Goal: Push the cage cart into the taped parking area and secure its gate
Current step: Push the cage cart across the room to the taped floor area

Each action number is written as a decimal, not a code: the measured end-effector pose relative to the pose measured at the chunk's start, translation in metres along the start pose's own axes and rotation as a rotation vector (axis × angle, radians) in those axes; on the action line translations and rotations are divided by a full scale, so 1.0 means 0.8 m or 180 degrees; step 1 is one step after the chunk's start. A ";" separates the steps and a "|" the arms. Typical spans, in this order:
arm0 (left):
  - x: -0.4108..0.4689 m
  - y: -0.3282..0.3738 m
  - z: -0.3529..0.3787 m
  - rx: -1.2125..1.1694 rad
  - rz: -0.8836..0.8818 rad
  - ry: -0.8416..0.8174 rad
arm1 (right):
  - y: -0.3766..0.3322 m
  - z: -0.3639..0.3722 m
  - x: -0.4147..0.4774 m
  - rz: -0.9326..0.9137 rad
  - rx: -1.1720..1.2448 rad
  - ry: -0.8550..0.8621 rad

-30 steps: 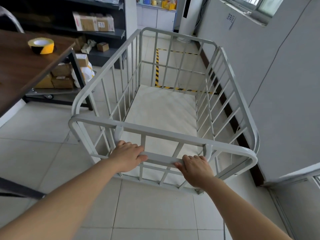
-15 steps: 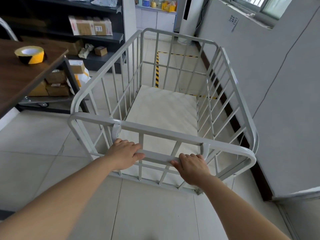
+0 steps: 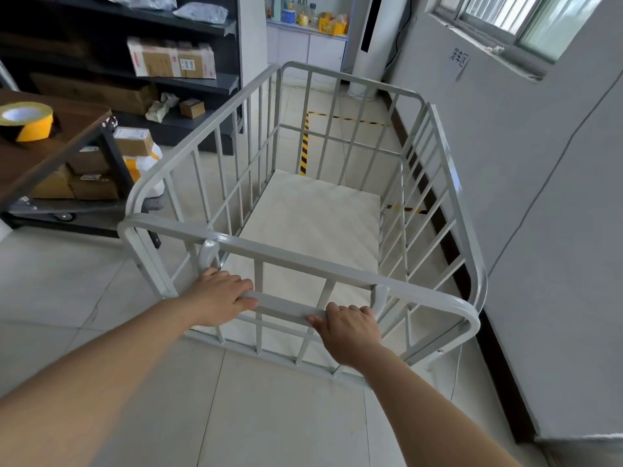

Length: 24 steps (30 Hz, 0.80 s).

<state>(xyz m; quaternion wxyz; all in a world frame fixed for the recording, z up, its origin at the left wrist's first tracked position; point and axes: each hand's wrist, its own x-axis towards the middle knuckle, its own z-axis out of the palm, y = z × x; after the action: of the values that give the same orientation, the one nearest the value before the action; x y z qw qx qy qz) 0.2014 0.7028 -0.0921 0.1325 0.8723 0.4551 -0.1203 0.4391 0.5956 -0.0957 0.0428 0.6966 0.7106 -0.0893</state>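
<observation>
A grey metal cage cart (image 3: 175, 170) with barred sides and a pale floor panel stands in front of me, close beside the right wall. Its near barred panel carries a flat handle bar (image 3: 286, 303). My left hand (image 3: 219, 294) grips the left end of that bar and my right hand (image 3: 350, 328) grips the right end. The yellow-and-black taped parking area (image 3: 305, 143) lies on the floor beyond the cart, seen through the far bars; the cart's front reaches over its near strip. No latch on the gate shows clearly.
A brown table (image 3: 60, 146) with a yellow-and-black tape roll (image 3: 25, 121) stands at left, a low trolley of cardboard boxes (image 3: 91, 176) under it. Dark shelving (image 3: 175, 65) with parcels is behind. The grey wall (image 3: 539, 197) runs close along the cart's right side.
The cart has rolled forward toward the taped area, covering more of the near tape strip. The table and shelving have slid back past me on the left. Both hands keep their grip.
</observation>
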 end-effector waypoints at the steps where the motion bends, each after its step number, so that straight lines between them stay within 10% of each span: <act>1: 0.008 -0.003 -0.003 0.0002 0.0005 -0.0002 | 0.003 -0.002 0.009 0.0004 -0.0016 0.0007; 24: 0.227 -0.080 -0.085 -0.0101 0.0231 -0.0057 | 0.067 -0.049 0.225 0.0194 -0.0101 -0.0051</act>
<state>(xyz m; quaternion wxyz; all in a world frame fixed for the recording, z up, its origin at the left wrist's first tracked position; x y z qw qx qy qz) 0.2554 0.8995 -0.0963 0.1546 0.8849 0.4237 -0.1160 0.4902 0.7808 -0.0939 0.0622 0.7164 0.6900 -0.0824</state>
